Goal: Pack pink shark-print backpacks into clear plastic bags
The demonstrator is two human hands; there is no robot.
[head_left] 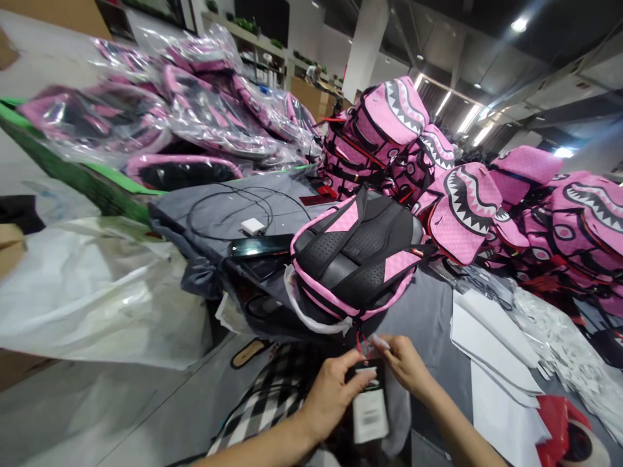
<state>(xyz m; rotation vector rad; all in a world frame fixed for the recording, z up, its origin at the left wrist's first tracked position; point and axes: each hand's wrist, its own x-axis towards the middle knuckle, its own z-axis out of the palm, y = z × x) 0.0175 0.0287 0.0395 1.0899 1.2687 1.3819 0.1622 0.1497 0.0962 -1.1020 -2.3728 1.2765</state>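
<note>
A black and pink backpack point(360, 250) lies on the grey-covered table, its padded back and straps facing up. A black hang tag point(370, 405) with a white barcode label dangles from a red cord below the backpack's near end. My left hand point(335, 389) holds the tag near its top, thumb and fingers closed together. My right hand point(402, 363) pinches the red cord just right of it, close to the backpack's edge. A strip of white material point(311, 318) curls along the backpack's near left side.
Plastic-wrapped pink bags point(209, 110) are heaped at the back left. Pink shark-mouth backpacks point(470, 207) stand at the back and right. A dark phone point(260, 246), a white charger point(253, 226) and a cable lie left of the backpack. White sheets point(496, 344) and a red roll point(567, 431) are at the right.
</note>
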